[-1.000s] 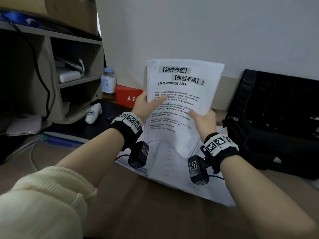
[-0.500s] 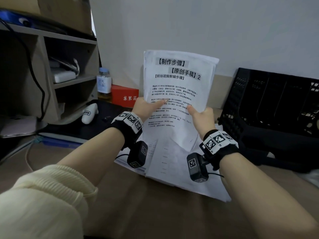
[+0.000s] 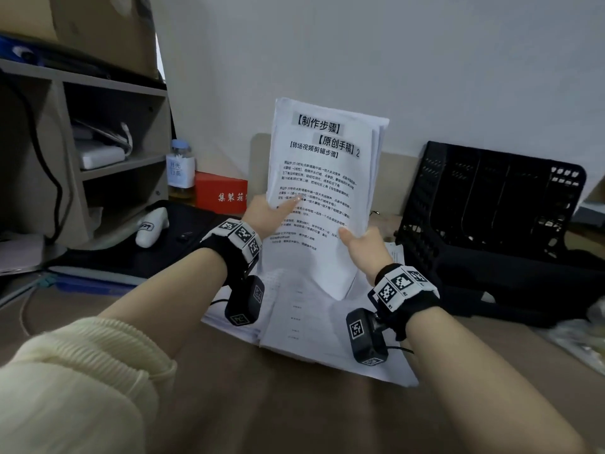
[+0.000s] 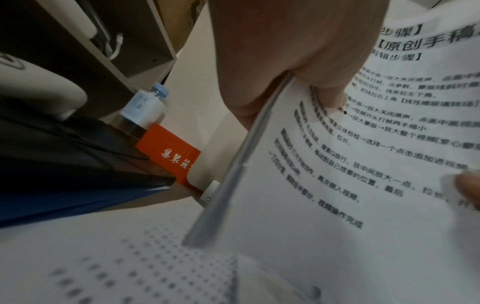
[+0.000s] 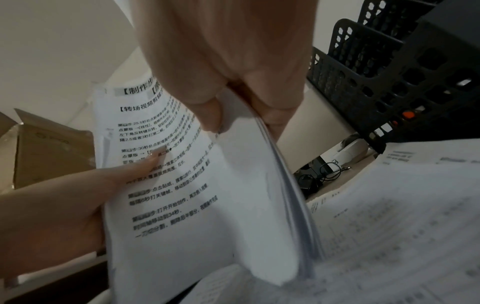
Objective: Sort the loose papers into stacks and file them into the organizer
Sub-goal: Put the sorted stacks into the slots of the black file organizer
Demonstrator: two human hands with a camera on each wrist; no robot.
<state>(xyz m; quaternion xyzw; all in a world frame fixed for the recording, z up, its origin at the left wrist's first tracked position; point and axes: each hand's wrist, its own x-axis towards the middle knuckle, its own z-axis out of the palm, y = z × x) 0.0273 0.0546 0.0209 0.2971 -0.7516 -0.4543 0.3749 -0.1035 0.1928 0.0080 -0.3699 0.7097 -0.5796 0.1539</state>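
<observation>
I hold a stack of printed white papers (image 3: 322, 178) upright above the desk, its bottom edge standing on other sheets. My left hand (image 3: 266, 213) grips the stack's left edge, thumb across the print (image 4: 330, 96). My right hand (image 3: 361, 247) pinches the right edge, thumb in front and fingers behind (image 5: 233, 98). The stack (image 5: 182, 195) bows slightly, and its right-hand sheets fan apart. More loose papers (image 3: 314, 326) lie flat beneath. The black mesh organizer (image 3: 491, 204) stands to the right, its slots showing no paper.
A wooden shelf unit (image 3: 98, 152) stands at the left, with a small bottle (image 3: 181, 168) and a red box (image 3: 221, 193) beside it. A white device (image 3: 152, 226) lies on a dark mat. A cardboard box (image 3: 108, 27) tops the shelf.
The stack stays upright in both hands, and its right edge now looks more fanned. My view has drifted, so the organizer sits further left in view.
</observation>
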